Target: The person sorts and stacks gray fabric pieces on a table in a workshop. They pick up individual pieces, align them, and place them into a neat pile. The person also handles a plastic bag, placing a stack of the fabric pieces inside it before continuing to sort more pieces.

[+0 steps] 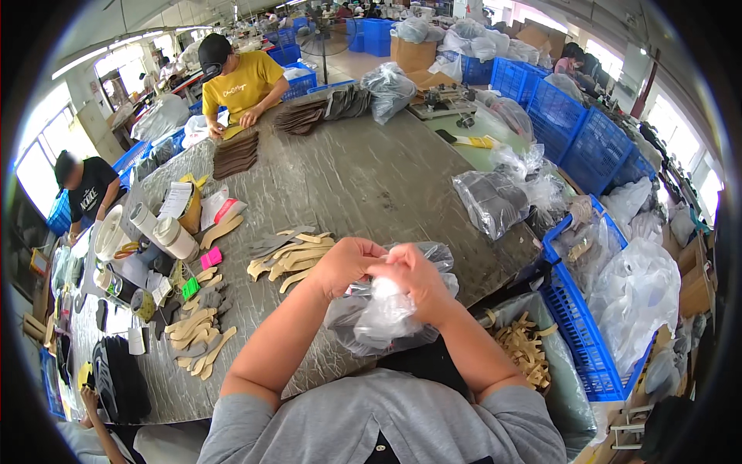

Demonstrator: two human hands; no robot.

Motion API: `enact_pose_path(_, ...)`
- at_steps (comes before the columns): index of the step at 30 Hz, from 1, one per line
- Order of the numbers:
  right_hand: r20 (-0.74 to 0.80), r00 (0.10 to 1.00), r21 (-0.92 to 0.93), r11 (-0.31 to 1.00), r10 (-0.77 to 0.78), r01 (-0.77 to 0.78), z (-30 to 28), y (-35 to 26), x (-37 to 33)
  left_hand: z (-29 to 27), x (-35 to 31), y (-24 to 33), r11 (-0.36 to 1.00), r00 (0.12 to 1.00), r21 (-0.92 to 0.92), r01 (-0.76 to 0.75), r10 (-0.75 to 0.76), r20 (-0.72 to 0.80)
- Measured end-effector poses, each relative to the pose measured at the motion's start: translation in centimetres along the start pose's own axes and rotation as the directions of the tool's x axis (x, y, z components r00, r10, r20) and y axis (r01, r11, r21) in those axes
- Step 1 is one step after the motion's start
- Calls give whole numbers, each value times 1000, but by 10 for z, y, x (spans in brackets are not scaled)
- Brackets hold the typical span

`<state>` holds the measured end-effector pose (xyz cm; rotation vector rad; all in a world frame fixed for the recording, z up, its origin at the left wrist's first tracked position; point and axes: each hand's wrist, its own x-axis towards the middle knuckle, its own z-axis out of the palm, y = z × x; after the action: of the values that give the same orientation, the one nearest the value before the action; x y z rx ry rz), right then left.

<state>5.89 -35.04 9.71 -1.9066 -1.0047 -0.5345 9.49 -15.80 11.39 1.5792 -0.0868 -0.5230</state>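
Both my hands meet over a clear plastic bag (382, 313) close in front of my body. My left hand (345, 265) is closed in a pinch at the bag's gathered top. My right hand (416, 280) is closed on the same gathered plastic, its fingers touching those of the left. Dark grey pieces show through the lower part of the bag, though their kind is hard to make out. Just left of my left hand lies a pile of curved beige and grey cut pieces (290, 255). The fingertips partly hide each other.
More curved beige pieces (197, 332) lie on the table's left, near white rolls (176, 238). A filled clear bag (492, 203) lies at right. A blue crate (583, 325) and a bin of beige scraps (524, 348) stand beside my right arm. Co-workers stand across the table and at left.
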Motion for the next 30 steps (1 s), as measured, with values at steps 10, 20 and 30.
enact_pose_path(10, 41, 999, -99, 995, 14, -10, -5, -14, -36, 7, 16, -20, 975, 925, 8, -220, 211, -316)
enact_pose_path(20, -71, 971, 145, 966, 228, -216, 22, -10, -86, -11, 48, -23, 891, 834, 437, -123, 331, -441)
enact_pose_path(30, -954, 258, -272, 76, -156, -959, -357, 66, -254, 54, -25, -8, 143, 900, 959, -243, 403, 168)
